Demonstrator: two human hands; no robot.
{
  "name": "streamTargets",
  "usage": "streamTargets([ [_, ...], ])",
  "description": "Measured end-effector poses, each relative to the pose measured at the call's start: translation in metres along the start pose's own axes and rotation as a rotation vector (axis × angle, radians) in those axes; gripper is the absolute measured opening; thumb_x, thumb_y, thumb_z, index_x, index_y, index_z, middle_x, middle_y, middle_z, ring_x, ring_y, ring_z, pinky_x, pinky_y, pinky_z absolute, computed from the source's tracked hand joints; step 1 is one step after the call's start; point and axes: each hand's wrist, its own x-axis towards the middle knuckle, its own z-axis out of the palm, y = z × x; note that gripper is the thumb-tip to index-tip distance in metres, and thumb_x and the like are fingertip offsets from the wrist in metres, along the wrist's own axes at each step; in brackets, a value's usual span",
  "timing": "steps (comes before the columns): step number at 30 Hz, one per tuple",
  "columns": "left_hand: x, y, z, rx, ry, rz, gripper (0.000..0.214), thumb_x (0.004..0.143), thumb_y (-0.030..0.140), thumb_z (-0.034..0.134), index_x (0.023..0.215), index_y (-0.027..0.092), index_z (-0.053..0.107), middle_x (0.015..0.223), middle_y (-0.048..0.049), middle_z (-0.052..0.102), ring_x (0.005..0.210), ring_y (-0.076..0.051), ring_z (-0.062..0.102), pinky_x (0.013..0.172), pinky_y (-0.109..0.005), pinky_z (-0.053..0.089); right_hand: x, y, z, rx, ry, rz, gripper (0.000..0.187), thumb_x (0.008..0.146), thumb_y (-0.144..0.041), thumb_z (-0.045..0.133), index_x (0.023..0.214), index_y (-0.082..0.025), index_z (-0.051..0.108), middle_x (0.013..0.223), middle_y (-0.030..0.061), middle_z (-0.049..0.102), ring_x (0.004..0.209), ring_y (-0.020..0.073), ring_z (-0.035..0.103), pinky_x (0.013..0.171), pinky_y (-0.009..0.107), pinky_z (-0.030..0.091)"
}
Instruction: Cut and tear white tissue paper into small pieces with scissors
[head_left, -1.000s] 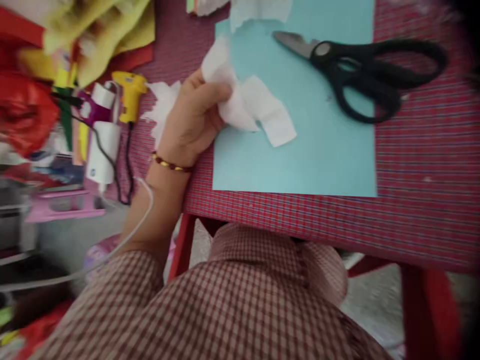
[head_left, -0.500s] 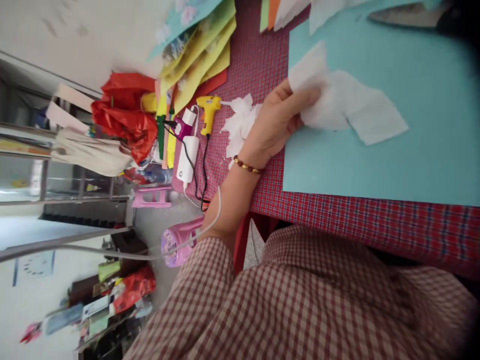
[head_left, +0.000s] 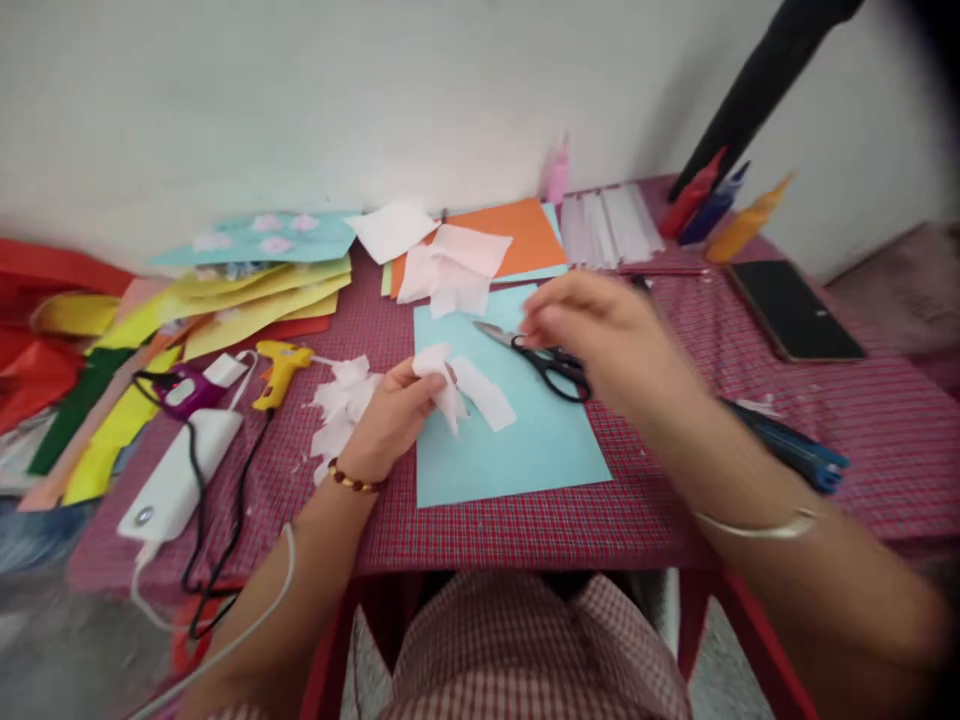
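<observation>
My left hand (head_left: 390,415) pinches a strip of white tissue paper (head_left: 465,390) over a light blue sheet (head_left: 517,440) on the red checked table (head_left: 525,520). My right hand (head_left: 600,335) hovers above black-handled scissors (head_left: 544,360) that lie on the blue sheet; it is smeared by motion and its fingers cannot be made out. A pile of white paper scraps (head_left: 341,405) lies just left of my left hand.
A yellow glue gun (head_left: 281,365), a white power adapter (head_left: 176,480) with cords and a purple tool (head_left: 184,390) sit at the left. Coloured sheets (head_left: 255,290) stack behind them. An orange sheet (head_left: 517,235), white strips (head_left: 611,225), bottles (head_left: 712,205), a dark phone (head_left: 795,310) and blue pens (head_left: 795,450) lie right.
The view has swung up from the table's left side to the whole table. My right hand has come into view above the scissors. The left hand still holds the white paper.
</observation>
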Motion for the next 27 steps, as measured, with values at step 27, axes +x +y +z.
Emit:
streamTargets([
  [27, -0.006, -0.009, -0.001, 0.315, -0.051, -0.049, 0.017, 0.074, 0.018, 0.062, 0.09, 0.021, 0.067, 0.065, 0.001, 0.06, 0.049, -0.01, 0.043, 0.044, -0.021, 0.03, -0.002, 0.036, 0.042, 0.274, -0.104, 0.269, 0.018, 0.079, -0.033, 0.063, 0.075, -0.019, 0.053, 0.063, -0.0042, 0.058, 0.058, 0.0082, 0.054, 0.063, 0.025, 0.044],
])
